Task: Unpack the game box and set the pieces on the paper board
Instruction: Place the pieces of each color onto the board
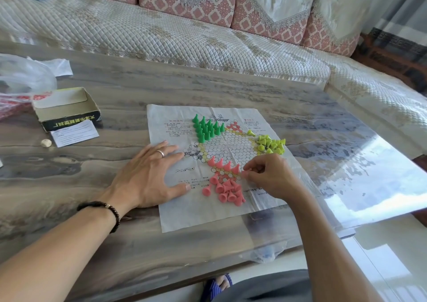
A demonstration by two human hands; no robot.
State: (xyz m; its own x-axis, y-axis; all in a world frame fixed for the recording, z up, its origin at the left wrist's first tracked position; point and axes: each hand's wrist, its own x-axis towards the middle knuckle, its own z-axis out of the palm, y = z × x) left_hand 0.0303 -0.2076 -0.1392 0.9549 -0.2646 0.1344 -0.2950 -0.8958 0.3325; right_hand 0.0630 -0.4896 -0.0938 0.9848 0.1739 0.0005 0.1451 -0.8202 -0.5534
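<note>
Pink pieces heaped loose on near corner of paper board, four more upright in a row just beyond. Right hand over board, fingers pinched on something small, not clear what. Left hand flat on board's left edge, fingers spread. Green pieces upright; yellow pieces jumbled. Empty game box on worktop, well apart.

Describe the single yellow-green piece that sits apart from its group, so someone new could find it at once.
Start at the white paper board on the grey marbled table. On its right side lies a heap of yellow-green cone pieces. The lone yellow-green cone piece lies tipped over just up-left of that heap, touching none of them.
</note>
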